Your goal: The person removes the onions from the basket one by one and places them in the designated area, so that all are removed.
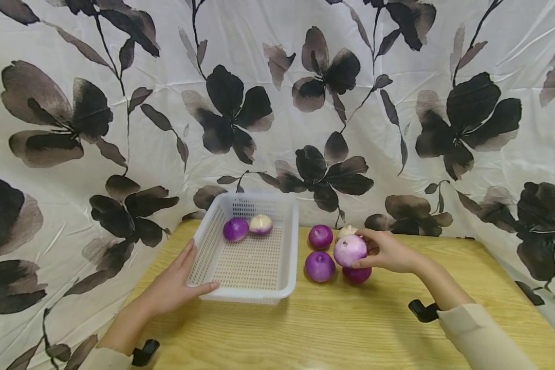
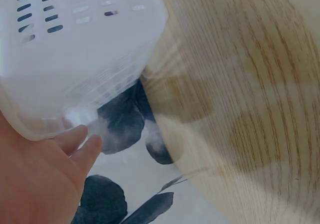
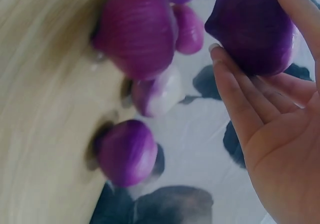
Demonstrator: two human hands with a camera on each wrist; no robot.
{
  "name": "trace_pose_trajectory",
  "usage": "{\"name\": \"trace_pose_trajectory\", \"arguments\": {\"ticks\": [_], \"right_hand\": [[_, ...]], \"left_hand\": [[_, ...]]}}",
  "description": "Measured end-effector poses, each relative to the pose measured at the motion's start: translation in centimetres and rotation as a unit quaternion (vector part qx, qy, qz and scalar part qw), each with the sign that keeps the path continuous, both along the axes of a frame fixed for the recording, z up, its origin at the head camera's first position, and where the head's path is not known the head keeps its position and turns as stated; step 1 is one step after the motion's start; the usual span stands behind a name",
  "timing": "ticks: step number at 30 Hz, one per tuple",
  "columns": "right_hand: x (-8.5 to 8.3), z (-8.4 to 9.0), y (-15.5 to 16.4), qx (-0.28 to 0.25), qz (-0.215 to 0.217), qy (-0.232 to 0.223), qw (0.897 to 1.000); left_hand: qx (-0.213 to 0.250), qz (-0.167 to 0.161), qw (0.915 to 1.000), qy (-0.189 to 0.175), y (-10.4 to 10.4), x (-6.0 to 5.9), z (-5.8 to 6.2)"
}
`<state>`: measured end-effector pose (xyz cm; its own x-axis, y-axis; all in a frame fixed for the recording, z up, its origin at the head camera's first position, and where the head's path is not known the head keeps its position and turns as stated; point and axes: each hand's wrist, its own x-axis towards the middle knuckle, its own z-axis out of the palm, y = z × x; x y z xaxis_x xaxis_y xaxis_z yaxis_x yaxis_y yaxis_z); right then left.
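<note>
My right hand [image 1: 388, 251] holds a purple-and-white onion [image 1: 350, 251] between thumb and fingers, above the other onions on the table. The right wrist view shows this onion's dark purple side [image 3: 255, 29] against the fingers. At the near left corner of a white perforated plastic basket [image 1: 289, 257] is my left hand [image 1: 178, 280]. Its thumb lies along the front rim, its fingers on the left side; in the left wrist view, two fingertips [image 2: 92, 146] show at the rim's outer side. Inside the basket lie a purple onion [image 1: 236, 229] and a paler onion [image 1: 261, 224].
Right of the basket sit purple onions [image 1: 320, 237] in a loose group, with a whitish onion [image 1: 347, 232] partly hidden behind the held one. A dark red-purple onion [image 1: 357, 275] lies below it. A floral cloth [image 1: 240, 169] hangs behind the wooden table [image 1: 287, 339].
</note>
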<state>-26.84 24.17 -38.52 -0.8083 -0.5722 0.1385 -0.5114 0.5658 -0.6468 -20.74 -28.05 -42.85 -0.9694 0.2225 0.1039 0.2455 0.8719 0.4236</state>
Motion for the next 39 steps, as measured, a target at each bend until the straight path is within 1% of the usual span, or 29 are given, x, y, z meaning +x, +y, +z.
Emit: {"name": "trace_pose_trajectory", "arguments": {"ticks": [3, 6, 9, 11, 15, 19, 23, 31, 39], "right_hand": [[0.3, -0.2, 1.0, -0.014, -0.011, -0.024, 1.000], [0.6, -0.3, 2.1, -0.018, -0.021, -0.035, 0.999], [0.9, -0.6, 3.2, -0.017, -0.023, -0.031, 0.999], [1.1, -0.9, 3.8, -0.025, -0.019, -0.027, 0.999], [1.5, -1.2, 5.1, -0.045, -0.023, -0.018, 0.999], [1.9, -1.4, 6.3, -0.041, -0.044, -0.011, 0.998], [2.0, -2.1, 7.2, -0.026, -0.068, -0.009, 0.997], [2.5, -3.4, 8.5, -0.010, -0.084, -0.022, 0.996], [2.1, -4.2, 9.3, -0.009, -0.091, -0.026, 0.995]], "left_hand": [[0.000, 0.002, 1.0000, -0.003, 0.0, 0.0, 0.1], [0.002, 0.002, 1.0000, -0.003, 0.0, 0.0, 0.1], [0.006, 0.002, 1.0000, -0.004, 0.0, 0.0, 0.0], [0.007, 0.002, 1.0000, -0.004, 0.0, 0.0, -0.1], [0.006, 0.002, 1.0000, -0.002, 0.0, 0.0, -0.2], [0.006, 0.000, 1.0000, 0.001, 0.0, 0.0, -0.1], [0.004, -0.002, 1.0000, 0.002, 0.0, -0.1, -0.1], [0.003, -0.003, 1.0000, -0.002, 0.0, -0.1, -0.1], [0.003, 0.003, 1.0000, -0.005, 0.1, 0.0, 0.1]]}}
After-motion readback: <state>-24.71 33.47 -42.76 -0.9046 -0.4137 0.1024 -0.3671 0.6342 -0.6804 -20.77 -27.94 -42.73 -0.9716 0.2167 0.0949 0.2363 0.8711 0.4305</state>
